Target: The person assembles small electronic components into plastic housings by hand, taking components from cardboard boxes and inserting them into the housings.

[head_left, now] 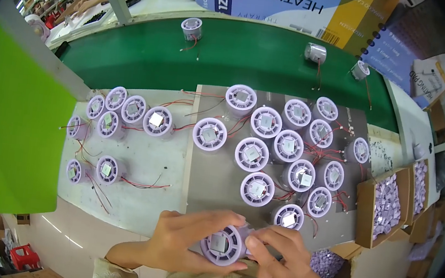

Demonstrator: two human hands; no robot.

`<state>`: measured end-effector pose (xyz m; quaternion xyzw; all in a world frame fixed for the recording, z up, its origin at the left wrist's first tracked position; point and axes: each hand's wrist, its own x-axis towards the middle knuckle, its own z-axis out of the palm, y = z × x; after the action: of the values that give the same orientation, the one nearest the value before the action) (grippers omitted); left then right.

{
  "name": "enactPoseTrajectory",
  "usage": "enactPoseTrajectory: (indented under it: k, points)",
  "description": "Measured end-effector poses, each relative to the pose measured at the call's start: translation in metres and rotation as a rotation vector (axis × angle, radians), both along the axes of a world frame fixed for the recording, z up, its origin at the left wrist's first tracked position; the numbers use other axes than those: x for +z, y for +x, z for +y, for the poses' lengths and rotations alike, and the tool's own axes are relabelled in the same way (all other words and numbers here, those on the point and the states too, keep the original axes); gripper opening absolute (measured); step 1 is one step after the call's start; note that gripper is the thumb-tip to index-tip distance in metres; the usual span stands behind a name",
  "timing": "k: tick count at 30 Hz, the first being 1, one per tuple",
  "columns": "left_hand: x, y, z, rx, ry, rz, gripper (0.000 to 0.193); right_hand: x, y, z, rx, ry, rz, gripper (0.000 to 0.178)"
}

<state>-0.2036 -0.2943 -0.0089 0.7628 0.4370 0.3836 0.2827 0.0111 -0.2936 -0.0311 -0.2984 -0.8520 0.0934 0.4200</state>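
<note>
From above the bench, both hands meet on 1 round lilac fan housing (223, 244) with a silver square at its centre. The left hand (185, 239) cups it, fingers curled over the top; the right hand (280, 255) pinches its other side. More housings (257, 188) lie just beyond the fingertips on a grey mat (213, 176).

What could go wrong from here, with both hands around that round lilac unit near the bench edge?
The held unit sits over the bench edge, between the left hand and right hand; a slip might drop it. Nearby units trail thin red wires, which a sleeve could snag.
</note>
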Motion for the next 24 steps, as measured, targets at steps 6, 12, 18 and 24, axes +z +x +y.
enactPoseTrajectory:
  k: [6,12,18,24]
  points:
    - [0.003,0.013,0.01,0.051,0.158,-0.071,0.061,0.029,0.011,0.02,0.022,-0.049,0.02,0.037]
    - [0.008,0.017,0.013,0.07,0.21,-0.005,0.061,0.024,0.012,0.026,-0.034,-0.032,0.011,0.029]
    - [0.008,0.013,0.014,0.011,0.048,-0.093,0.063,0.016,0.016,0.018,-0.074,-0.004,0.042,0.03]
    - [0.005,0.014,0.02,-0.045,0.001,-0.189,0.061,0.011,0.01,0.014,-0.097,0.079,0.065,0.037]
